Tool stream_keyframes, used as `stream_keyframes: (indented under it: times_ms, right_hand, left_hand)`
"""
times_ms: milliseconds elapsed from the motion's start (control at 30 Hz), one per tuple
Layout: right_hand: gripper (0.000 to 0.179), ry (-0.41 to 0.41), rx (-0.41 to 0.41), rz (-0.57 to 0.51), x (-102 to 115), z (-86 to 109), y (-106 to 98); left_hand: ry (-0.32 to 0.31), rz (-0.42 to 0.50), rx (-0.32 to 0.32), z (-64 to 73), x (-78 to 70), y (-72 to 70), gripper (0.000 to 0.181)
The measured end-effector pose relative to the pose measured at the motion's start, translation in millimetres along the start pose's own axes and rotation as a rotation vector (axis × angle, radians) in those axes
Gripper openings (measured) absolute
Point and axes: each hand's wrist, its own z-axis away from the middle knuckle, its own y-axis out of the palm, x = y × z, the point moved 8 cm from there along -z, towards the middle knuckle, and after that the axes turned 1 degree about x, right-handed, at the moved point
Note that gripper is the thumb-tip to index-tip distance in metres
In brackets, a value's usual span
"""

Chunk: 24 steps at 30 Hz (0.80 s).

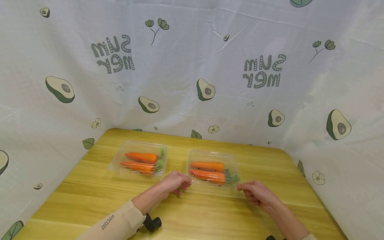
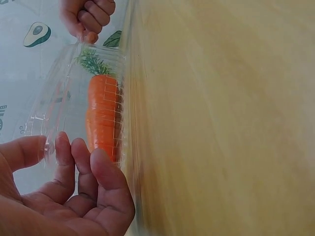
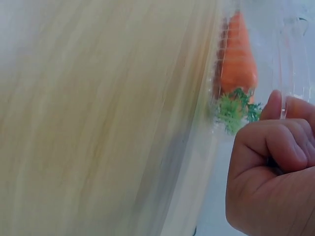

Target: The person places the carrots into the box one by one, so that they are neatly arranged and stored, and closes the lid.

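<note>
A clear plastic clamshell box sits on the wooden table, with two orange carrots with leafy green tops lying inside. At its near left corner, my left hand pinches the plastic edge between thumb and forefinger. The other fingers curl loosely below, as the left wrist view shows. My right hand pinches the near right corner with thumb and forefinger, its remaining fingers folded in. From the right wrist, a carrot and its green top show through the box wall.
To the left stands a second clear box holding two more carrots. The wooden table extends toward me. A white curtain printed with avocados hangs behind the table and along both sides.
</note>
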Motion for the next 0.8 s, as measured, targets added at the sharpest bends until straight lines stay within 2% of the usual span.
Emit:
stream_keyframes:
  times_ms: [300, 567, 800]
  right_hand:
    - [0.029, -0.008, 0.002, -0.010, 1.4, -0.5, 2.1]
    - [0.035, 0.008, -0.030, 0.007, -2.2, -1.4, -0.9]
    - [0.037, 0.008, -0.023, 0.017, -1.3, 0.3, -0.2]
  left_hand:
    - [0.002, -0.001, -0.003, -0.7, 0.3, -1.0, 0.029]
    - [0.013, -0.018, -0.022, -0.9, 2.1, -1.8, 0.025]
    - [0.014, -0.053, -0.022, 4.2, 1.7, -2.6, 0.030]
